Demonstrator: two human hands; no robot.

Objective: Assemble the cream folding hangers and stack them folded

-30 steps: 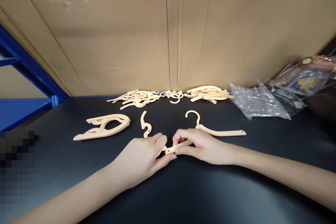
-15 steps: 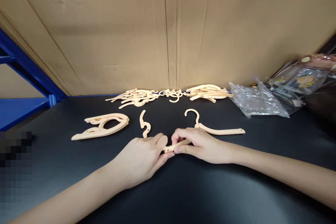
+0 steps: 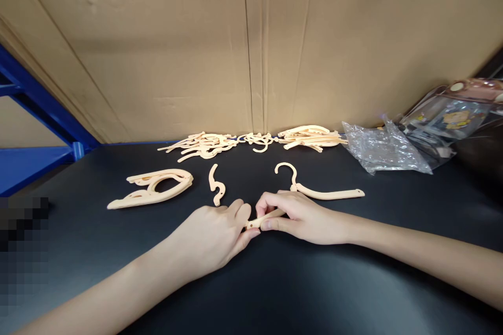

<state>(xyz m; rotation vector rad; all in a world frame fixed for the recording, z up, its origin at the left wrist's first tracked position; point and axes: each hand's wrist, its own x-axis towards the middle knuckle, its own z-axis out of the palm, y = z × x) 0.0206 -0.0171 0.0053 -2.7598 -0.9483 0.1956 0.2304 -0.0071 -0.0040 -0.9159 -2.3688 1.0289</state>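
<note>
Both my hands meet over the front of the black table and grip a beige plastic hanger arm (image 3: 256,223). My left hand (image 3: 216,234) is closed round its left end, where a small hole shows; whatever else lies inside those fingers is hidden. Thumb and fingers of my right hand (image 3: 301,218) pinch the arm further right. Just behind the right hand lie a hanger hook (image 3: 294,171) and another hanger arm (image 3: 336,195), touching; I cannot tell whether they are joined. A small S-shaped beige piece (image 3: 220,189) rests behind my left hand. Further left lies a folded hanger (image 3: 159,198).
Along the back of the table (image 3: 275,293) are a left pile of curved pieces (image 3: 208,141), a middle group of hooks (image 3: 259,140) and a right pile of arms (image 3: 312,137). Clear plastic bags (image 3: 387,149) lie back right. Cardboard (image 3: 168,52) stands behind; a blue frame (image 3: 47,102) is at left.
Both hands keep their grip on the hanger arm in nearly the same place. The view has shifted very slightly; the pieces on the table lie as before.
</note>
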